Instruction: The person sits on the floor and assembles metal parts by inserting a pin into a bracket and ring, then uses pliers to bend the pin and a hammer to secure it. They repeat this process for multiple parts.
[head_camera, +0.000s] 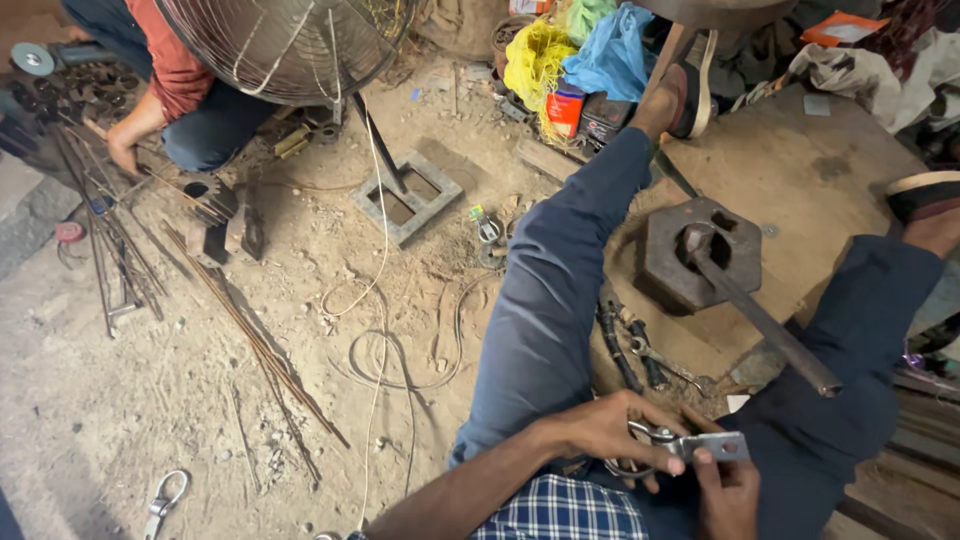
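I sit on the ground with my legs in blue trousers stretched out ahead. My left hand is closed around a small metal ring fitting over my lap. My right hand pinches the flat grey metal bracket joined to that fitting. Both hands hold the same piece, close together. Just beyond my hands a long flat steel bar runs from a heavy octagonal iron block on a round rusty plate.
Pliers and a wrench lie between my legs. A cable loops over the dirt floor, with steel rods to the left. A fan stand base sits ahead. Another person crouches at far left. A snap hook lies near left.
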